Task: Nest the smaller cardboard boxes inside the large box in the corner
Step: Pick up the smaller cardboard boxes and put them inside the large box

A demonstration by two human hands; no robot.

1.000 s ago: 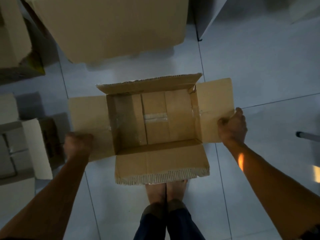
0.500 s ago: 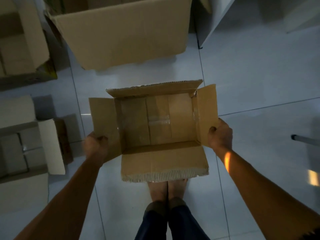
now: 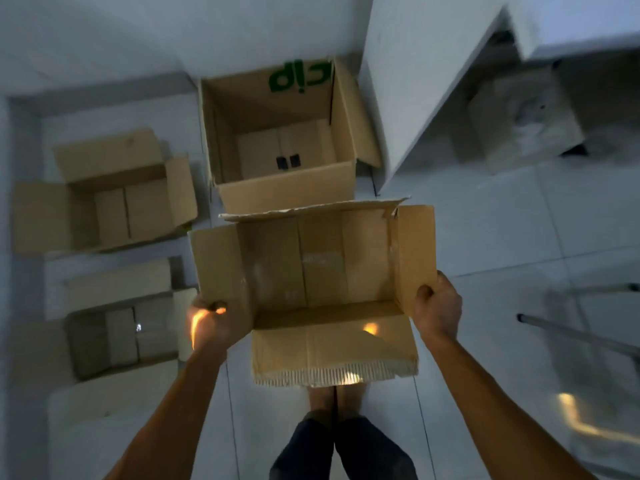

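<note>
I hold an open, empty cardboard box (image 3: 322, 268) in the air in front of me, flaps up at the sides. My left hand (image 3: 209, 323) grips its left flap and my right hand (image 3: 438, 306) grips its right flap. Just beyond it, against the wall, stands the large open box (image 3: 284, 192) with green lettering inside and nothing in it. Two smaller open boxes lie on the floor at the left: one further back (image 3: 114, 199) and one nearer (image 3: 117, 327).
A white cabinet or table side (image 3: 415, 81) stands right of the large box. A chair with metal legs (image 3: 575, 334) is at the right. White tiled floor (image 3: 502, 237) lies between. My feet (image 3: 334, 396) show below the held box.
The box has risen off the floor and moved forward toward the large box. Both hands shifted in along the side flaps, folding them upward. My view tilted up, showing the large box's inside.
</note>
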